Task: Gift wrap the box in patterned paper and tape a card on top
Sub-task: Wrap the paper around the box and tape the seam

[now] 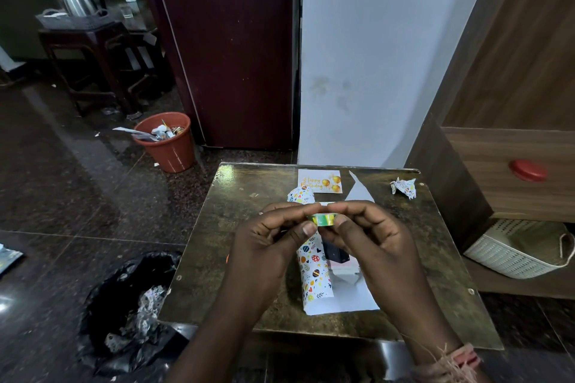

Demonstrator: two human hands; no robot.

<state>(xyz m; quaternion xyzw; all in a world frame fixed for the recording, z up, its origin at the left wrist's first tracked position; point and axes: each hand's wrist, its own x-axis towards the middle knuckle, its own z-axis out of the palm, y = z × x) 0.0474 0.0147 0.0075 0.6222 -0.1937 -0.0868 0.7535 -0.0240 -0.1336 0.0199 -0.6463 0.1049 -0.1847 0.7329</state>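
Green-yellow tape roll (pixel 323 219) | pinched by both hands: left (pixel 273 236), right (pixel 370 236)

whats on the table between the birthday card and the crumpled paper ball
In the head view, a white pointed paper offcut lies between the birthday card and the crumpled patterned paper ball; beyond it the table is bare up to the ball.

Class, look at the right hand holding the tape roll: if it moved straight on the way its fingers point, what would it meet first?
The right hand points leftward, so it would probably meet the left hand first, whose fingers pinch the same tape roll.
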